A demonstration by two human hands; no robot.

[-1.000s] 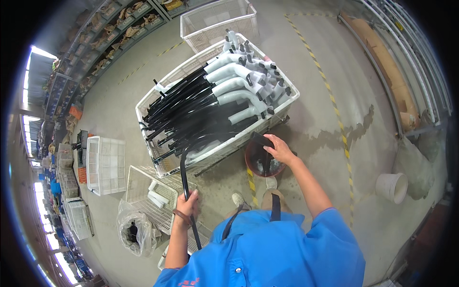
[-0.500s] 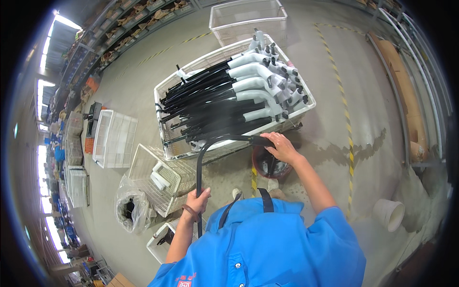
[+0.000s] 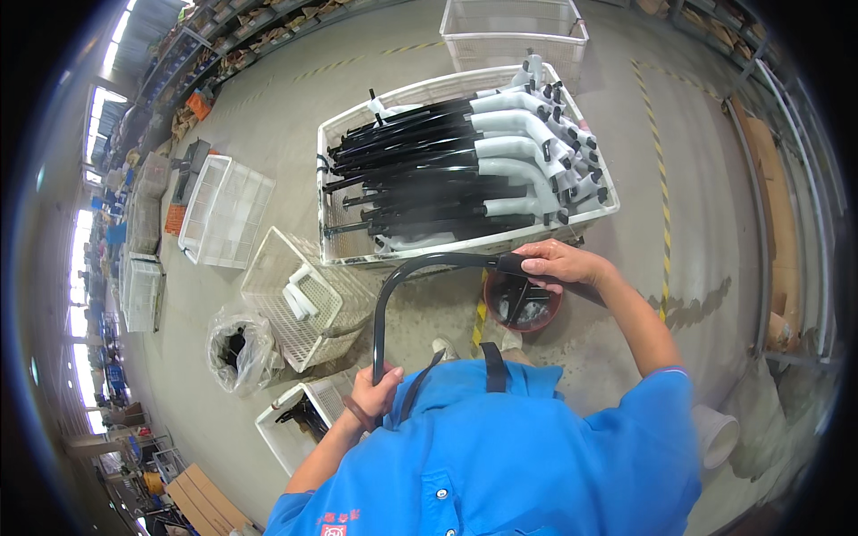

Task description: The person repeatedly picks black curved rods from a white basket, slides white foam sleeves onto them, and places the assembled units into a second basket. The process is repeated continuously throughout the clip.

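Observation:
Between my hands is a black bent tube (image 3: 391,290), arching from near my waist up and over to the right. My left hand (image 3: 375,390) is closed round its lower end. At its other end, my right hand (image 3: 561,263) grips a thicker, matte black sleeve (image 3: 511,263), thumb and fingers wrapped over it. A dark length continues behind the right hand toward the lower right. Just below that hand, a reddish bucket (image 3: 556,313) holds foamy liquid and a dark rod-like thing. Beyond lies a big white crate (image 3: 429,252) piled with black tubes (image 3: 407,143) whose bent ends are wrapped in white foam (image 3: 509,125).
To the left stand a tilted white basket (image 3: 308,353) with white pieces inside, a clear plastic bag (image 3: 259,362), and a white crate (image 3: 192,246). A small crate (image 3: 279,442) is beside my left elbow. A white bucket (image 3: 718,438) stands right. Another crate (image 3: 514,40) is at the back.
My view has shifted, moving the scene within the picture. My right hand's fingers, earlier laid over the sleeve's top, are now wrapped round it. The left hand still holds the tube.

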